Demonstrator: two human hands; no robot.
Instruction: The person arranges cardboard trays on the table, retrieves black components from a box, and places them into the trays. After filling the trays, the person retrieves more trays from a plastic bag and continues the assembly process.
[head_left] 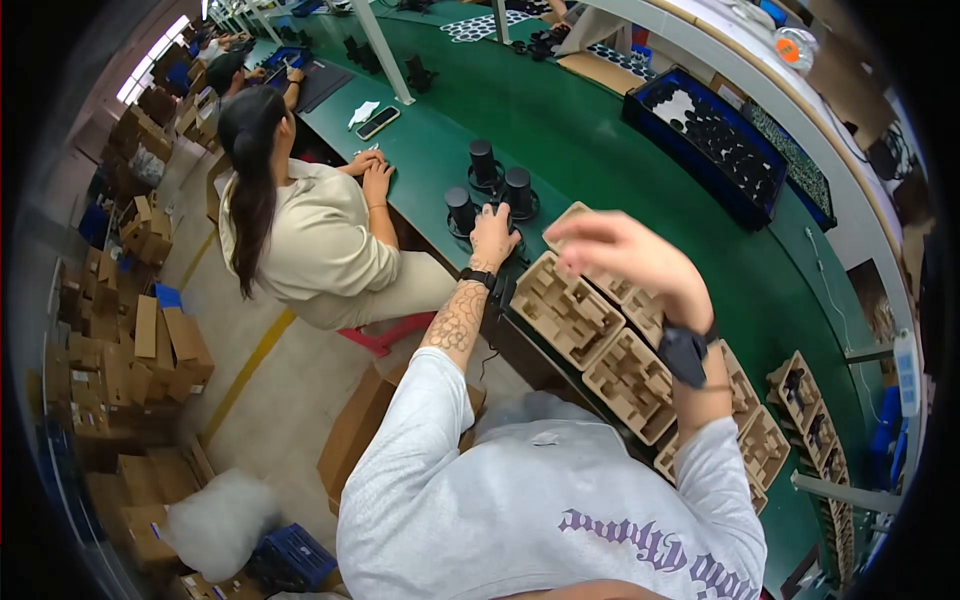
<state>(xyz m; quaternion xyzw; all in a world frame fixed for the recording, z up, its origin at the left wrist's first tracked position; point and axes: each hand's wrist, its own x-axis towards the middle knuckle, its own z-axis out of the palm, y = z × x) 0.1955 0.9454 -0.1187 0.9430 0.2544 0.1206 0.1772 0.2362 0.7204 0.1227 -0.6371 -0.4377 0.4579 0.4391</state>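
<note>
My left hand (492,240) reaches over the green bench, its fingers closed on a black part largely hidden beneath them. Around it stand three black devices, each with an upright cylinder on a round base: a far one (483,165), a right one (519,192) and a left one (460,210). Blurred by motion, my right hand (625,252) hangs over the brown moulded-pulp trays (568,310), fingers stretched to the left and somewhat apart; I see nothing held in it. Another pulp tray (632,385) lies nearer to me.
A seated co-worker (300,215) is close on my left, hands on the bench edge by a phone (379,122). A blue bin (705,140) of black parts stands across the bench. More filled trays (815,430) lie at right; cardboard boxes (150,360) crowd the left floor.
</note>
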